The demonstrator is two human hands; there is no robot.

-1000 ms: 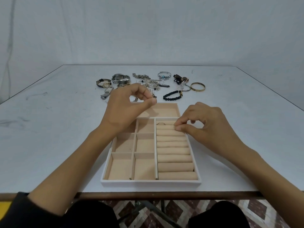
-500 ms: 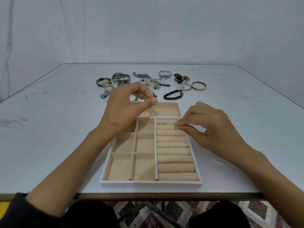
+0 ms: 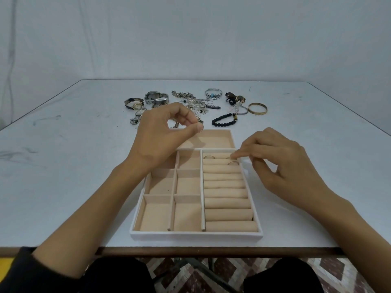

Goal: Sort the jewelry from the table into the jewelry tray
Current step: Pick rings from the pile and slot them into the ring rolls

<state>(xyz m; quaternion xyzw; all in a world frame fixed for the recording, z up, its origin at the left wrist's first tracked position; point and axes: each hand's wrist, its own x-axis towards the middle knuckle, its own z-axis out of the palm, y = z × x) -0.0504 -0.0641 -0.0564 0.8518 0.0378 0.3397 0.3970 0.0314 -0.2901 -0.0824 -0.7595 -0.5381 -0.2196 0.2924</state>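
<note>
White table point(image 3: 63, 166) with a beige-lined jewelry tray point(image 3: 196, 235) at its near edge, and both hands over the tray.
The loose jewelry point(image 3: 196, 103) lies in a row beyond the tray. The left hand point(image 3: 165, 134) hovers over the tray's far left part, thumb and forefinger pinching a small dark piece point(image 3: 200, 124). The right hand point(image 3: 275, 157) is loosely curled and holds nothing visible, its forefinger tip on the top roll. Two rings point(image 3: 233, 163) sit in the roll slots.

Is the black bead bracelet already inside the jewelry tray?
No, the black bead bracelet lies on the table beyond the far edge of the jewelry tray, apart from it.
</note>
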